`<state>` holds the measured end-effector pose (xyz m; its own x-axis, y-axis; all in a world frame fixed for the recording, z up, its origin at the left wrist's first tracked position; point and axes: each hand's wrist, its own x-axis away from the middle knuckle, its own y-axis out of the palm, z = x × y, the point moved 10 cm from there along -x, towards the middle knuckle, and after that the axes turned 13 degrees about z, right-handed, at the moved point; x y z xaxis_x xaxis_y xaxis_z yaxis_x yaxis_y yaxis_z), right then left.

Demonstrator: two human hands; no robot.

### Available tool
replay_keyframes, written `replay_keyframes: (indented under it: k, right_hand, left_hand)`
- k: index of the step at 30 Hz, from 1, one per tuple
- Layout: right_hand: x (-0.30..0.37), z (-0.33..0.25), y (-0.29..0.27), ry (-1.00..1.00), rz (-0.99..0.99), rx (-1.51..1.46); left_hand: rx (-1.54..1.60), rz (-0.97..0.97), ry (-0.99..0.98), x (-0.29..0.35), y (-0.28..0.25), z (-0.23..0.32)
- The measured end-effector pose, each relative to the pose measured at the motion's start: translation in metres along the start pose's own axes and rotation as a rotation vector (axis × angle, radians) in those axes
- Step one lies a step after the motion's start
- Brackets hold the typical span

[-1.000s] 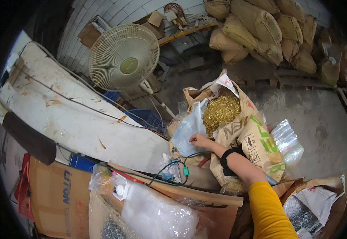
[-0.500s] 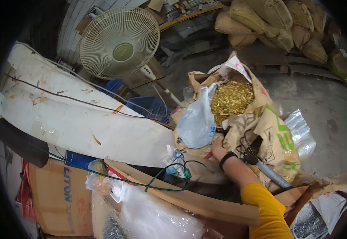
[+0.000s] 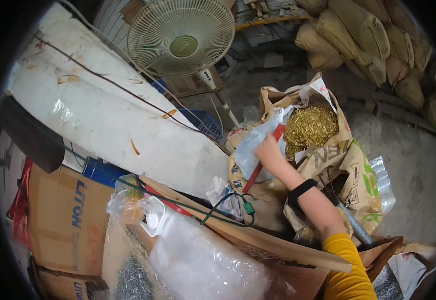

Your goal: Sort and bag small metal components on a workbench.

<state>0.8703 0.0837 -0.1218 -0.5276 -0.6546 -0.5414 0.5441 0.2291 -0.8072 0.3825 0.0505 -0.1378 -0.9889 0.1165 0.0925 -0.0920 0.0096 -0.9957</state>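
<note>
My right hand (image 3: 270,151), at the end of a yellow sleeve with a black wristband, is closed round a long, flat red bar (image 3: 254,176). Its upper end sticks out past my fist; the bar slants down and left from there, and its exact kind does not show. Hand and bar are over a pale blue plastic bag (image 3: 248,150), beside an open paper sack (image 3: 350,125) full of shiny gold-coloured metal pieces (image 3: 310,129). A grey tube (image 3: 358,227) leans under my forearm by a second crumpled sack (image 3: 335,175). My left hand is out of view.
A white fan (image 3: 183,45) stands behind a long white surface (image 3: 118,120). A green cable (image 3: 188,202) with a connector crosses a wooden edge (image 3: 278,247) in front. Clear plastic sheeting (image 3: 208,265) and a cardboard box (image 3: 63,220) lie near left. Filled sacks (image 3: 358,35) are piled far right.
My right hand has risen from low beside the sack to over the blue bag, bringing the red bar up into view. The whole view has also shifted and turned somewhat.
</note>
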Motion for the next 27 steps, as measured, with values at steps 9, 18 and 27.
replay_keyframes:
  k: [9,18,27]
  right_hand:
    - [-0.040,0.104,-0.225,-0.022,0.281,0.167]
    - [0.059,0.220,-0.468,0.154,0.388,0.207]
    - [0.212,0.251,-0.660,0.131,0.671,0.832]
  left_hand:
    - [0.064,0.043,0.003,-0.018,-0.031,0.015]
    - [0.174,0.029,-0.004,0.030,-0.095,0.071]
    - [0.281,-0.016,-0.009,0.026,-0.105,0.063]
